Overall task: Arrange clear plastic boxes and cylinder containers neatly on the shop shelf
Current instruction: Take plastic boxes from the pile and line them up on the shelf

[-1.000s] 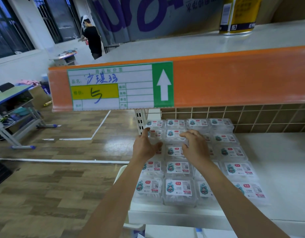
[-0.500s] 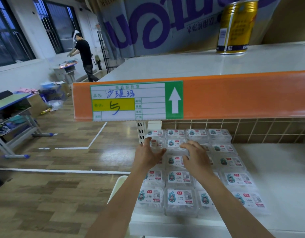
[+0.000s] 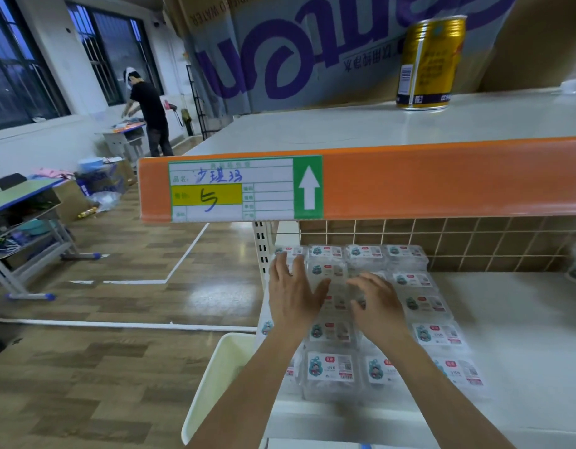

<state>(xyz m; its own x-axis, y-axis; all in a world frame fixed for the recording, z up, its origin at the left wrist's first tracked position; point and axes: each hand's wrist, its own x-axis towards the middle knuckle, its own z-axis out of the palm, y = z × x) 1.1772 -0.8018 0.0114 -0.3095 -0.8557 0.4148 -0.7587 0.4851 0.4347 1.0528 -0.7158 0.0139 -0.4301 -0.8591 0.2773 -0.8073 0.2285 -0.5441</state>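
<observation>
1. Though barely shifted since a second ago, now reaching deeper with the left hand [image 3: 293,296], fingers laid straight and flat on the boxes [image 3: 327,270] near the back.
2. Pressing lightly with the right hand [image 3: 377,303], fingers spread and bent; pinching nothing with either.
3. Likely squaring rows, not adding stock.
4. Boxes packed in rows at the left end of the lower shelf [image 3: 523,335], directly beneath both hands.

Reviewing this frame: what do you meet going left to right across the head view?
Metal-framed desk with blue feet → person in a black shirt at the back → white plastic bin → left hand on the clear plastic boxes → right hand.
</observation>
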